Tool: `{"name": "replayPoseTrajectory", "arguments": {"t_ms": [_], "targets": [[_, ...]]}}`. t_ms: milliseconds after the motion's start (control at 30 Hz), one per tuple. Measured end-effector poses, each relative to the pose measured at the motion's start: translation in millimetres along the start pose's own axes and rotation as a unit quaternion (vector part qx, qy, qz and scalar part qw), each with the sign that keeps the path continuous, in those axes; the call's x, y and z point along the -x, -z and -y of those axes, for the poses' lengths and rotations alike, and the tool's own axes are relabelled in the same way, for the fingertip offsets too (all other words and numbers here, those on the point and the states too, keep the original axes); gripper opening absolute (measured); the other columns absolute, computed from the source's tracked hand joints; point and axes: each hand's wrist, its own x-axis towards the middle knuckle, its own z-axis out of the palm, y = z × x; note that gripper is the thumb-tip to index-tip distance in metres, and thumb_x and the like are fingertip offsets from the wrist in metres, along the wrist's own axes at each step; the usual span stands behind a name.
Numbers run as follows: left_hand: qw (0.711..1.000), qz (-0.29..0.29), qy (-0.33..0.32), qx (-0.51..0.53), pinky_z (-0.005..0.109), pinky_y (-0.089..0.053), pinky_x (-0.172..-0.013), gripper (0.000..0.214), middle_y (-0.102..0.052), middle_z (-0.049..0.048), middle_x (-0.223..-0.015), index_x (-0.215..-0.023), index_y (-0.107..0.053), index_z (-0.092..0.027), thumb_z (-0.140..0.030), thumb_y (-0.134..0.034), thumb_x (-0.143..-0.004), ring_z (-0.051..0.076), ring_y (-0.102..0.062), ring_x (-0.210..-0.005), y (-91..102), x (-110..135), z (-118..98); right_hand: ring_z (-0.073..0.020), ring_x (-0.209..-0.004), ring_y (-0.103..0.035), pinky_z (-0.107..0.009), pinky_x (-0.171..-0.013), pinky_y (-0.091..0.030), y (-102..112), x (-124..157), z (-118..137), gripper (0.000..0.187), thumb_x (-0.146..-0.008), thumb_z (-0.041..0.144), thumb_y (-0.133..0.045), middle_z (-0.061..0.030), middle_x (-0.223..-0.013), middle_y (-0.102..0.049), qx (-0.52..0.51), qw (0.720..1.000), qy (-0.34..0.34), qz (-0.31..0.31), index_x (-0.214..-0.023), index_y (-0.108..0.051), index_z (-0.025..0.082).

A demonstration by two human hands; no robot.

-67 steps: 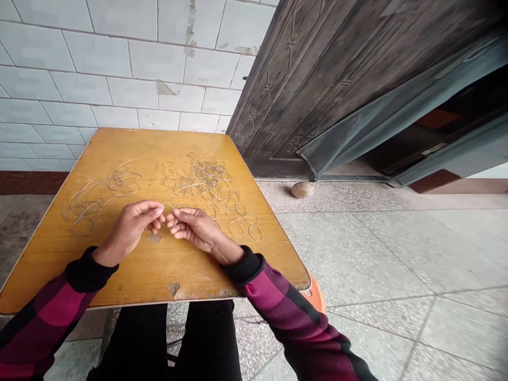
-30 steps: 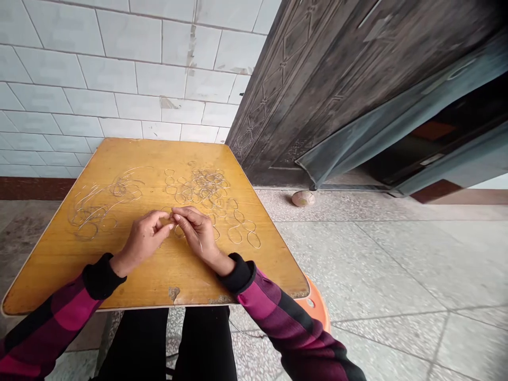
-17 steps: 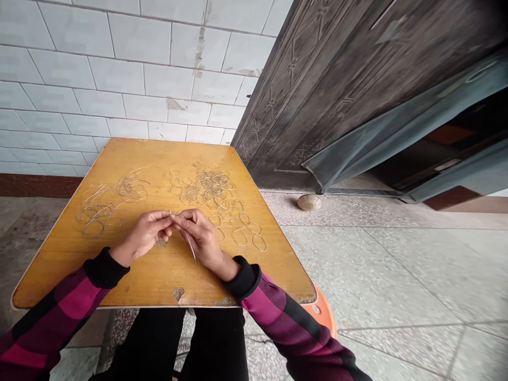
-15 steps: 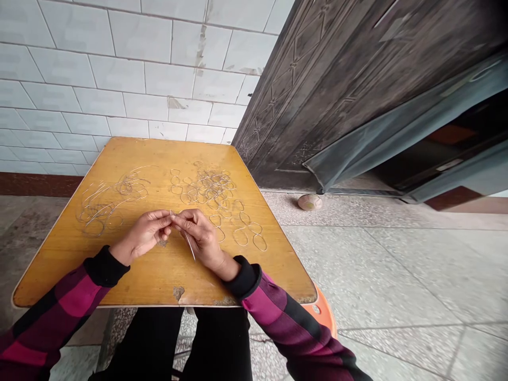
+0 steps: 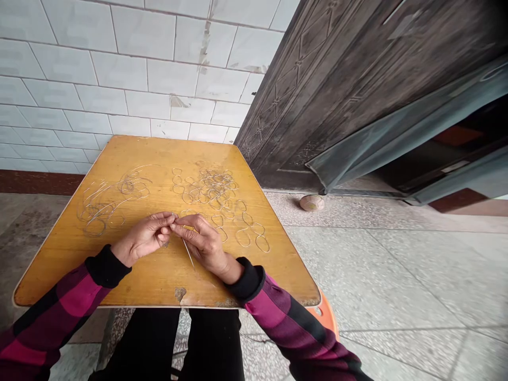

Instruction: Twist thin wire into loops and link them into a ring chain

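Over the near half of the wooden table, my left hand (image 5: 147,236) and my right hand (image 5: 202,241) meet at the fingertips. Both pinch a thin piece of wire (image 5: 188,254), whose free end slants down below my right hand; the pinched part is mostly hidden by fingers. To the left lies a tangle of loose wire lengths (image 5: 133,185), some straight and some curled. Beyond and right of my hands is a pile of wire rings (image 5: 216,186), several of them joined in figure-eight shapes (image 5: 249,226).
The yellow wooden table (image 5: 138,288) has a chipped near edge and stands against a white tiled wall (image 5: 130,74). An orange stool (image 5: 327,315) shows beside its right corner. A dark carved door (image 5: 301,90), a grey curtain (image 5: 357,153) and a ball-like object (image 5: 311,202) are to the right.
My right fingers have shifted slightly on the wire, and its hanging end sits a little lower. My left hand keeps its pinch. The whole view has shifted slightly.
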Motion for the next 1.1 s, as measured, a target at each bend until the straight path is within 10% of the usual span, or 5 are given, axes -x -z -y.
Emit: {"name": "replayPoseTrajectory", "arguments": {"t_ms": [467,633,1100], "targets": [[0.999,-0.044,-0.032,-0.002,0.004,-0.028,-0.033,0.012,-0.053,-0.0025,-0.064,-0.073,-0.058,-0.011,0.001,-0.060,-0.076,-0.003,-0.040,-0.039,-2.2,4,-4,-0.0211,-0.112,-0.057,-0.043,-0.091,-0.052,-2,0,-5,0.031,-0.092,0.017,-0.055,-0.0074,-0.111,-0.069,-0.020,0.999,0.028,0.015,-0.120,-0.064,0.027],[0.992,-0.022,-0.083,-0.087,0.007,-0.029,-0.036,0.014,-0.056,-0.0016,-0.065,-0.071,-0.059,-0.011,-0.012,-0.073,-0.070,-0.002,-0.036,-0.040,-2.3,4,-2,-0.0193,-0.104,-0.064,-0.041,-0.090,-0.052,4,-5,-3,0.022,-0.088,0.023,-0.062,-0.0054,-0.106,-0.073,-0.127,0.989,-0.062,0.036,-0.108,-0.070,0.028],[0.894,-0.049,-0.245,-0.372,0.018,-0.028,-0.037,0.018,-0.063,0.0004,-0.070,-0.077,-0.064,-0.014,-0.032,-0.068,-0.075,0.003,-0.039,-0.039,-10.8,15,-5,-0.0139,-0.069,-0.069,-0.029,-0.069,-0.056,22,-11,-6,0.016,-0.073,0.037,-0.077,-0.0020,-0.076,-0.074,-0.415,0.846,-0.326,0.084,-0.080,-0.076,0.023]]}}
